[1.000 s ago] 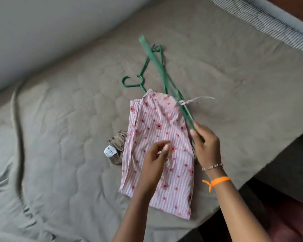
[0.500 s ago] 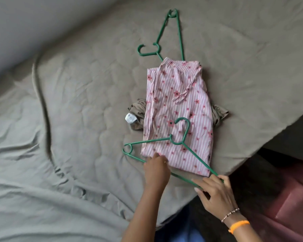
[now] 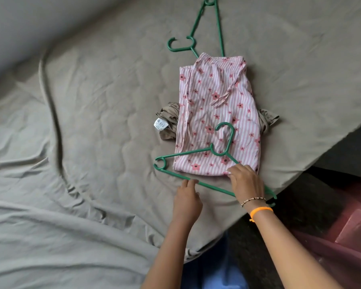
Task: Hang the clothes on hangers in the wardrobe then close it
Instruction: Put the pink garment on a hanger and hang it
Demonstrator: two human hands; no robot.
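Fingers (image 3: 189, 182) of the left hand (image 3: 187, 202) curl onto the bottom bar of a green hanger (image 3: 196, 153) and grip it. The right hand (image 3: 246, 181) lies on the near edge of the folded pink striped trousers (image 3: 217, 113), fingers bent down on the cloth; whether they pinch it I cannot tell. That hanger lies flat near the bed's (image 3: 92, 122) front edge, its hook over the trousers' lower half. A brown garment (image 3: 168, 119) with a white tag pokes out from beneath the trousers. A second green hanger (image 3: 198, 28) lies toward the far edge, partly under the waistband.
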